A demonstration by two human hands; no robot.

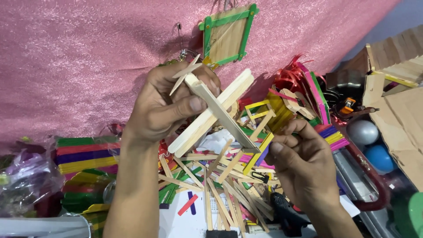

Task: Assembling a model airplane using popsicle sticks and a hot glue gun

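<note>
My left hand (165, 105) grips a cross-shaped piece built from plain wooden craft sticks (211, 112), with the thumb pressed on one long stick. Small stick ends poke up above its fingers. My right hand (302, 161) pinches the lower end of the long diagonal stick near a yellow stick (260, 152) in the pile. Below both hands lies a heap of loose plain and coloured sticks (220, 185).
A green-framed stick square (228, 35) hangs on the pink cloth (88, 57) behind. Bundles of coloured sticks (83, 156) lie at left. A black glue gun (286, 216), silver and blue balls (370, 143), red ribbon (291, 77) and cardboard (403, 114) sit at right.
</note>
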